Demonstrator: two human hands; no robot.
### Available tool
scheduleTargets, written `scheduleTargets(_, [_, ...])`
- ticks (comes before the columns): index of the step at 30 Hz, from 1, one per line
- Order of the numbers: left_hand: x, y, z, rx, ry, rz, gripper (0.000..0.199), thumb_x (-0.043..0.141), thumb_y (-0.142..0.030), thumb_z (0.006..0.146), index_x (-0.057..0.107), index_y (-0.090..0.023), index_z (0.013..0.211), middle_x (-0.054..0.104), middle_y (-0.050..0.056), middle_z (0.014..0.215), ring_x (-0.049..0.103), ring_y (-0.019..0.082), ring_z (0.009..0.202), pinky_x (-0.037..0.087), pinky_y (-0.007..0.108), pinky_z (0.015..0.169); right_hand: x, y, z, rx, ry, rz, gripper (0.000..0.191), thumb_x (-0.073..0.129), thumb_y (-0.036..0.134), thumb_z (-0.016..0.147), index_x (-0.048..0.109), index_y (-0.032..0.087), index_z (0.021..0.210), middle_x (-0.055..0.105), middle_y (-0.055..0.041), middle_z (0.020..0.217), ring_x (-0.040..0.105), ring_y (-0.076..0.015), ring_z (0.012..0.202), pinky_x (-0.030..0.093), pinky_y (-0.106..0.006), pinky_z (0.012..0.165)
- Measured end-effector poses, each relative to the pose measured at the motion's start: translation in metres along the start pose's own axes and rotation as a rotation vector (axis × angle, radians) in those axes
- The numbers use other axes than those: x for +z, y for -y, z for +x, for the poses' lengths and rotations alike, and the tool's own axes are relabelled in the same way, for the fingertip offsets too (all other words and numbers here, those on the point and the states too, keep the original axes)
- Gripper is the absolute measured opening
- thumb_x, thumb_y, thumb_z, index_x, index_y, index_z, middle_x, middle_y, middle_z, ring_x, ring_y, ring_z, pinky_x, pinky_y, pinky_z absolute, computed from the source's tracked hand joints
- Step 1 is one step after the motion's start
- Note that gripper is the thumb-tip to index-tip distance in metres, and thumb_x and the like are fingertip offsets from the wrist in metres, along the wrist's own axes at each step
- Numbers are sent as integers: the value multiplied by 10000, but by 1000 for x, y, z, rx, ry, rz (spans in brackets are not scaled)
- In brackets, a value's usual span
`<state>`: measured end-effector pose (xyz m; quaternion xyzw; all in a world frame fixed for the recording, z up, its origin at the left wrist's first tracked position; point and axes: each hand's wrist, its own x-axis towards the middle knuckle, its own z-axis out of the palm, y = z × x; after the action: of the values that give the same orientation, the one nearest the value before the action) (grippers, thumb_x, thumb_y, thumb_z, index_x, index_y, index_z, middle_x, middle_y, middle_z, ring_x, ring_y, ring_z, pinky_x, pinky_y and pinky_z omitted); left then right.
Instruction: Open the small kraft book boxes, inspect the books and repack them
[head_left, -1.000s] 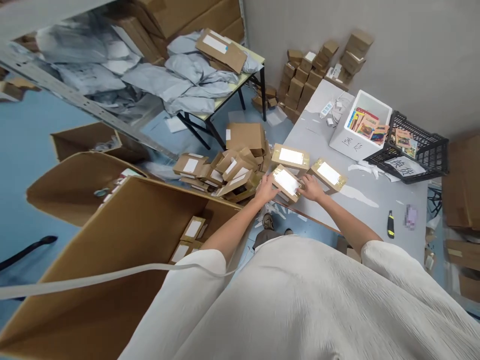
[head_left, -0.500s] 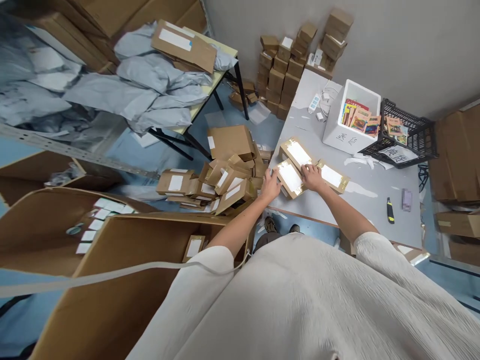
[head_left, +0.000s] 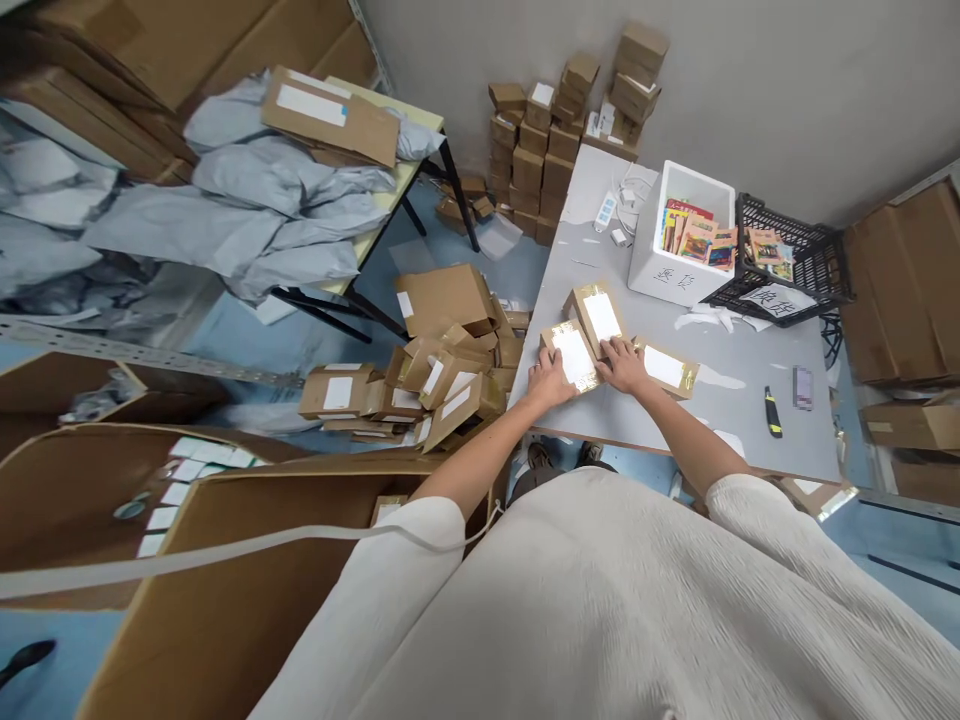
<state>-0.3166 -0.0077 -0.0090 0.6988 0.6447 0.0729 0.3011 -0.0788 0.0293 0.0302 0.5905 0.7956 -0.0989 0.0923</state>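
Near box (head_left: 570, 352) slants toward lower right between left hand (head_left: 550, 381), grip holding its side, and right hand (head_left: 624, 367), closure indeterminable.

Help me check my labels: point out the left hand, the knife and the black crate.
Left hand (head_left: 550, 381): head view, on the back of the hand.
Knife (head_left: 773, 412): head view, on its handle.
Black crate (head_left: 805, 230): head view, on its back wall.

Matt cardboard, shiny tape

Smooth grey table (head_left: 720, 400); matt cardboard box (head_left: 568, 358) with glossy tape; black plastic crate (head_left: 814, 262).
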Motion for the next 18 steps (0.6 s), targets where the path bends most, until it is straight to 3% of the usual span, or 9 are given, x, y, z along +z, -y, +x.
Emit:
scheduleTargets(4, [-8, -2, 20, 38, 67, 34, 1245, 932, -599, 792, 298, -187, 1781, 255, 263, 1833, 422, 518, 1633, 367, 520, 1306, -1, -13, -8, 14, -13, 6, 698, 362, 479, 1138, 418, 226, 1786, 410, -199, 1830, 395, -435, 1586, 314, -652, 1255])
scheduleTargets(9, [-17, 0, 37, 46, 92, 93, 1112, 919, -540, 853, 363, -218, 1761, 204, 241, 1890, 363, 490, 1685, 357, 536, 1331, -2, -26, -1, -7, -16, -16, 689, 408, 368, 1099, 439, 210, 1769, 446, -200, 1796, 424, -433, 1539, 305, -633, 1261])
scheduleTargets(14, [-20, 0, 50, 58, 28, 82, 786, 783, -418, 976, 521, -195, 1682, 291, 222, 1877, 452, 472, 1644, 417, 566, 1327, 0, -36, 4, -22, -35, -16, 712, 473, 345, 1079, 420, 229, 1780, 471, -209, 1765, 418, -446, 1516, 297, -636, 1256])
scheduleTargets(18, [-15, -5, 64, 61, 9, -43, 767, 727, -385, 995, 517, -203, 1710, 310, 184, 1890, 481, 449, 1646, 439, 554, 1341, 2, -45, 3, -63, -45, 9, 695, 477, 327, 1073, 460, 232, 1761, 515, -212, 1716, 414, -440, 1523, 296, -635, 1266])
